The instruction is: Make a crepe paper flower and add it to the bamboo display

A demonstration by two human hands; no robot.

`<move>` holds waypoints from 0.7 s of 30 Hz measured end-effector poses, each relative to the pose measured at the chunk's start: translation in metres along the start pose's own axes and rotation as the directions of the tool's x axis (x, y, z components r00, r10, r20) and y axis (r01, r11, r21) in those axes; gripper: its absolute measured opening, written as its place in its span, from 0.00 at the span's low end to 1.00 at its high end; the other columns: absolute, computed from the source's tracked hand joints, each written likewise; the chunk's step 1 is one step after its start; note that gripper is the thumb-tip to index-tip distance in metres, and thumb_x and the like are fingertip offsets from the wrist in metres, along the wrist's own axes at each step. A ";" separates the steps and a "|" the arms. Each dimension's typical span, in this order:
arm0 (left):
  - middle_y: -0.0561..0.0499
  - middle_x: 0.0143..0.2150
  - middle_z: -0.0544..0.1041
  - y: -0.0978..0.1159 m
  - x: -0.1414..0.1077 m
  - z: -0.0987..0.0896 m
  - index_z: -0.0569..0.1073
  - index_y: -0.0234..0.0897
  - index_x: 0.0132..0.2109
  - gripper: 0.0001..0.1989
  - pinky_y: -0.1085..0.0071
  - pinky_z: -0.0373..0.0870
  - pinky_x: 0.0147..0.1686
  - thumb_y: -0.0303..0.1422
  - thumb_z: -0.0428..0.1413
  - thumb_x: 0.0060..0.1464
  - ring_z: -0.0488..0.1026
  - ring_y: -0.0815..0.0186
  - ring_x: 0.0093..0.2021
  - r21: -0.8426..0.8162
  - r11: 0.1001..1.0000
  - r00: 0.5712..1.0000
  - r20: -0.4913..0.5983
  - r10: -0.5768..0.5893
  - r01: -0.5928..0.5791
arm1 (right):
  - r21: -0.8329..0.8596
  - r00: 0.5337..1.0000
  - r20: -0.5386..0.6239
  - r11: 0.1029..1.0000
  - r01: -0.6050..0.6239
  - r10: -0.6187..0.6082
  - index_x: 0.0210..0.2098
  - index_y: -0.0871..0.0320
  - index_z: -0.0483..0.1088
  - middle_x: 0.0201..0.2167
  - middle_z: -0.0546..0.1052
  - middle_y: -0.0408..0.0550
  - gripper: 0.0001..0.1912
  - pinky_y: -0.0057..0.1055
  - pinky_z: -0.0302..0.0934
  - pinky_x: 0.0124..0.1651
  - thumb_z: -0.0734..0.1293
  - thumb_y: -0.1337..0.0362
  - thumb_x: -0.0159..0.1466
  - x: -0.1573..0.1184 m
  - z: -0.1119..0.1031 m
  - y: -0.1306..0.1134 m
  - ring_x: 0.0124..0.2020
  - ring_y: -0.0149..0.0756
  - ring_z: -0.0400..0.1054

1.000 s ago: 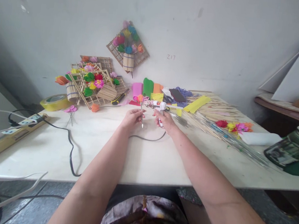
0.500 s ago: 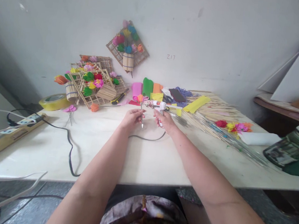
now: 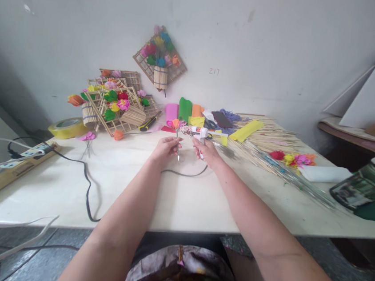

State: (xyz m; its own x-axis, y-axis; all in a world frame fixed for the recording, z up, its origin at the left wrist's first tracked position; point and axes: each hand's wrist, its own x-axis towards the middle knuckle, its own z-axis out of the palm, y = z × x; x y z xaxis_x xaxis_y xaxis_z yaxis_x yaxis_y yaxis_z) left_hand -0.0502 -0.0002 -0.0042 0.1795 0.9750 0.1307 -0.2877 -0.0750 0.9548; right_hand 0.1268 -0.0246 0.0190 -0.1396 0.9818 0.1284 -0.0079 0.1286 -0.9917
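My left hand is closed around the thin stem of an orange paper flower, whose bloom stands above the fingers while the stem's lower end pokes out below. In my right hand is the grip of a white glue gun. A white glue stick sticks out of its rear to the right. The gun's nozzle points left, close to the flower stem; whether they touch I cannot tell. From the gun a dark cord curves down and left across the table.
Bamboo lattice panels with paper flowers are stacked at left, near a tape roll, a utility knife and a power strip. Crepe paper rolls stand behind. Thin sticks and a green jar lie right.
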 end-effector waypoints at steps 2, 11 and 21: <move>0.53 0.23 0.72 0.000 0.000 0.000 0.74 0.28 0.36 0.17 0.78 0.60 0.18 0.37 0.64 0.42 0.60 0.78 0.17 0.001 1.000 1.000 0.002 0.001 -0.001 | -0.006 1.000 0.004 1.000 0.007 -0.007 0.27 0.57 0.64 0.13 0.64 0.37 0.23 0.22 0.46 0.12 0.70 0.44 0.50 0.000 0.000 0.000 0.12 0.24 0.55; 0.52 0.22 0.72 0.002 -0.002 0.002 0.74 0.28 0.36 0.16 0.78 0.61 0.18 0.35 0.65 0.41 0.61 0.77 0.17 -0.027 1.000 1.000 -0.022 -0.001 0.001 | -0.102 0.997 0.013 0.991 0.083 -0.082 0.24 0.57 0.63 0.11 0.63 0.37 0.23 0.22 0.49 0.14 0.68 0.44 0.52 0.000 -0.002 0.003 0.12 0.24 0.55; 0.52 0.22 0.72 0.004 -0.003 0.004 0.74 0.28 0.34 0.13 0.78 0.61 0.17 0.33 0.64 0.43 0.61 0.77 0.17 -0.035 0.999 0.999 -0.042 -0.005 0.003 | -0.123 0.995 0.008 0.987 0.103 -0.103 0.23 0.57 0.63 0.11 0.63 0.37 0.23 0.23 0.50 0.15 0.68 0.44 0.52 0.002 -0.002 0.005 0.12 0.25 0.57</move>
State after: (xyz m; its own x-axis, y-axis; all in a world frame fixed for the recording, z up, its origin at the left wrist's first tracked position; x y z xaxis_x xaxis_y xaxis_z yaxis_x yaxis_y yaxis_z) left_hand -0.0483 -0.0042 0.0003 0.1416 0.9832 0.1150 -0.3197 -0.0646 0.9453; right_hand 0.1289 -0.0218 0.0147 -0.1464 0.9621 0.2300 0.1000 0.2457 -0.9642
